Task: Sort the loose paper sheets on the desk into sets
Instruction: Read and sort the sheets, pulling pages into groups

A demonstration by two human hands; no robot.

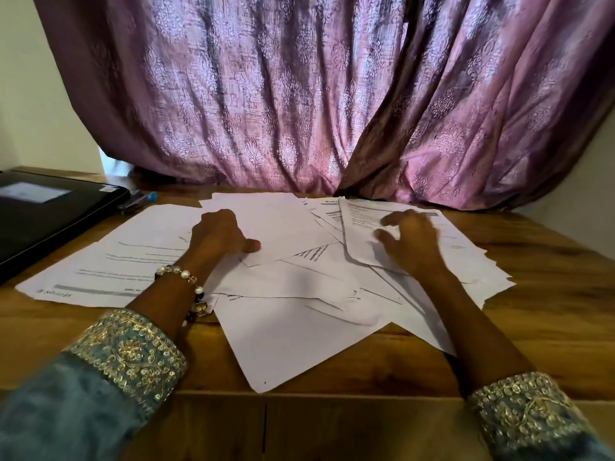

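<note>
Item: loose paper sheets (pixel 293 334), white, printed, many overlapping at odd angles, spread across the middle of the bench (pixel 549 331) from near its left edge to near its right edge and back toward the far edge under the purple curtain (pixel 299 94); no separate sets are formed yet, so judge the sort as barely begun. Your left hand (pixel 218 239) rests on a blank-faced sheet (pixel 276 224) in the middle of the heap, fingers curled down onto the paper and thumb at that sheet's near corner, apparently pinching it. Your right hand (pixel 411 241) hovers over or lightly touches the printed sheet (pixel 362 227) nearer the far right corner, fingers spread and relaxed, holding nothing (it is blurred, so contact is uncertain). Adjacent: a black laptop (pixel 46 214) at the far left corner, pens (pixel 138 201) just beside it, one sheet with a grey header bar (pixel 100 261) lying toward the left edge. Handling advice: take one sheet at a time by a corner, lift rather than drag so neighbours stay put, read its heading, and lay it on bare bench along the near edge. Turn blank faces over before deciding. Keep sets well apart from the heap and from the laptop.
</note>
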